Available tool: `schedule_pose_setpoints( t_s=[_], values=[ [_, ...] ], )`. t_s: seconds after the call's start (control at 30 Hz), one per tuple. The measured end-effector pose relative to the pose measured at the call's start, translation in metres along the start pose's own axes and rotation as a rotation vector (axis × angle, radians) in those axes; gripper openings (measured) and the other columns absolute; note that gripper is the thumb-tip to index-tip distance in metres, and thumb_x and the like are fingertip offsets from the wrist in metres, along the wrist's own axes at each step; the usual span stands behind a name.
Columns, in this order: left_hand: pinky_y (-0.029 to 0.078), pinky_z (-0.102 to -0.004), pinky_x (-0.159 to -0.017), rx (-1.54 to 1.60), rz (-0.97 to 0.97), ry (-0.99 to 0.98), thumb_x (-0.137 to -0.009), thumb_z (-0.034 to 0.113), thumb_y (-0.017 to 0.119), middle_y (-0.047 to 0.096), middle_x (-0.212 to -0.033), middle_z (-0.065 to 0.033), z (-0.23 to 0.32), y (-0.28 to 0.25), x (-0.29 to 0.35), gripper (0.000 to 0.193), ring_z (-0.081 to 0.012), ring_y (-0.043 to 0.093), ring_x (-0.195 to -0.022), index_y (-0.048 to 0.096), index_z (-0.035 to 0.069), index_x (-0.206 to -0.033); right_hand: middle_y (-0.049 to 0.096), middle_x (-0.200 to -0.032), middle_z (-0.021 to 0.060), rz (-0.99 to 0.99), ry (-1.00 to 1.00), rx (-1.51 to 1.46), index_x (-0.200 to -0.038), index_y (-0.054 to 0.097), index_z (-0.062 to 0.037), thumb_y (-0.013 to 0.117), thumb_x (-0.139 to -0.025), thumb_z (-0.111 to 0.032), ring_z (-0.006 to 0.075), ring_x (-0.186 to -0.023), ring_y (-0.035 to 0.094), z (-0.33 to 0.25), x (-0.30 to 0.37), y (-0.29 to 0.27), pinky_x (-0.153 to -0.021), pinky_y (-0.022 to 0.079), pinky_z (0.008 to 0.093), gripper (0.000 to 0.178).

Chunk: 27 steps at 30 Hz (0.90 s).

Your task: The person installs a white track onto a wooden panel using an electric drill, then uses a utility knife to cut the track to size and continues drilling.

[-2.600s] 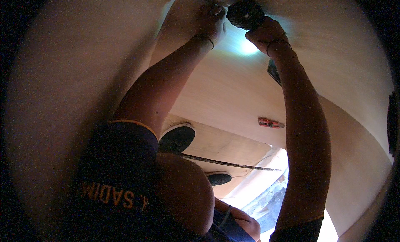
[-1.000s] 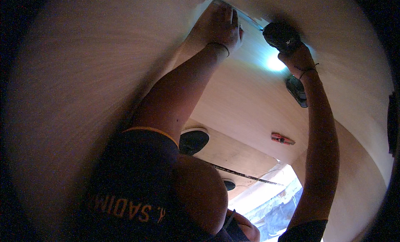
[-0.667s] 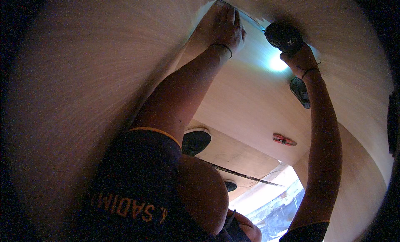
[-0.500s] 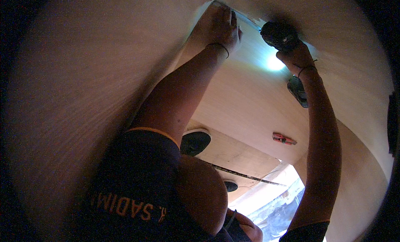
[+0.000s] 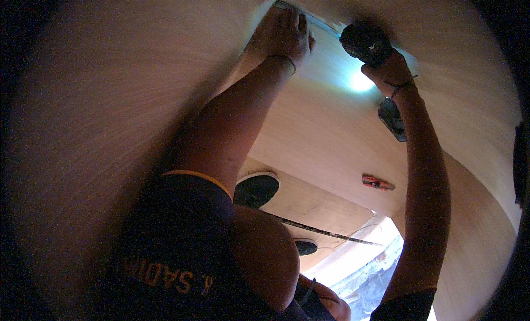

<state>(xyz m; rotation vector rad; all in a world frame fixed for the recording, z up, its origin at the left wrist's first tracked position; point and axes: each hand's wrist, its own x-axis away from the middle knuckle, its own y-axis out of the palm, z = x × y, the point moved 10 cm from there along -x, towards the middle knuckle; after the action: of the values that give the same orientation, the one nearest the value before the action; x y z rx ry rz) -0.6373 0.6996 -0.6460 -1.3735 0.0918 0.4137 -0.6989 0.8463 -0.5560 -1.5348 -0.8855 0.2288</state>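
Note:
My right hand (image 5: 389, 72) is wrapped round the handle of a black cordless drill (image 5: 365, 43). The drill's battery base (image 5: 392, 121) shows below my wrist, and its lamp throws a bright spot on the pale wood panel (image 5: 326, 122). The drill's nose faces left, at the right end of a thin strip (image 5: 326, 27) along the panel's upper edge. My left hand (image 5: 284, 36) is at the strip's left end by the corner, with its fingers bent and pressed together on it. The fingertips are partly hidden.
A red and grey utility knife (image 5: 378, 182) lies on the wood below the drill. Two dark ovals (image 5: 256, 190) and a black slot (image 5: 326, 231) mark the lower boards. Wooden walls stand close on both sides. My bent knee (image 5: 268, 254) is between my arms; bright light enters at lower right.
Both hands and the drill appear slightly farther left in the picture. Their holds look the same, and the knife has stayed in place.

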Motion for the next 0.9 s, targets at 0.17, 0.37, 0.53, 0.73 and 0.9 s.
schedule_pose_setpoints(
  t_s=[0.17,0.37,0.53,0.73,0.9],
  values=[
    [0.032,-0.0523,-0.096,-0.027,0.157,0.029,-0.081,0.031,0.051,0.044,-0.118,-0.0246,0.005,-0.012,0.007,0.051,-0.0411,0.040,-0.113,0.047,-0.006,-0.116,0.065,-0.083,0.0189,-0.060,0.025,-0.029,-0.086,0.059,-0.0004,0.065,-0.063,-0.024,0.0324,-0.079,0.062,0.003,-0.001,0.004,-0.073,0.052,0.0390,0.034],
    [0.028,-0.0538,-0.099,0.034,0.104,0.031,-0.081,0.031,0.051,0.039,-0.125,-0.0256,0.004,-0.009,0.006,0.055,-0.0451,0.036,-0.116,0.044,-0.006,-0.121,0.065,-0.085,0.0190,-0.035,0.020,-0.036,-0.090,0.058,-0.0004,0.064,-0.063,-0.023,0.0328,-0.080,0.062,0.003,-0.001,0.005,-0.074,0.052,0.0387,0.035],
    [0.031,-0.0524,-0.098,0.042,0.251,0.025,-0.076,0.026,0.058,0.045,-0.118,-0.0299,0.005,-0.033,0.012,0.054,-0.0458,0.042,-0.111,0.050,-0.012,-0.113,0.064,-0.087,0.0192,-0.059,0.011,-0.014,-0.091,0.058,-0.0001,0.063,-0.063,-0.022,0.0337,-0.082,0.062,0.006,-0.002,0.006,-0.075,0.052,0.0387,0.036],
    [0.021,-0.0556,-0.103,0.065,0.105,-0.036,-0.077,0.031,0.053,0.040,-0.125,-0.0250,-0.006,-0.018,0.009,0.060,-0.0453,0.032,-0.121,0.045,-0.009,-0.120,0.064,-0.089,0.0189,0.023,-0.041,0.010,-0.093,0.057,-0.0012,0.063,-0.065,-0.022,0.0339,-0.084,0.061,0.002,0.003,0.007,-0.077,0.052,0.0393,0.036],
    [0.020,-0.0550,-0.104,0.044,-0.047,-0.045,-0.077,0.031,0.054,0.038,-0.129,-0.0258,0.001,-0.019,0.004,0.060,-0.0448,0.031,-0.123,0.045,-0.010,-0.120,0.064,-0.090,0.0187,0.006,-0.026,-0.015,-0.096,0.057,-0.0024,0.063,-0.065,-0.023,0.0340,-0.085,0.061,0.013,0.000,0.013,-0.077,0.052,0.0397,0.037]
  ],
)
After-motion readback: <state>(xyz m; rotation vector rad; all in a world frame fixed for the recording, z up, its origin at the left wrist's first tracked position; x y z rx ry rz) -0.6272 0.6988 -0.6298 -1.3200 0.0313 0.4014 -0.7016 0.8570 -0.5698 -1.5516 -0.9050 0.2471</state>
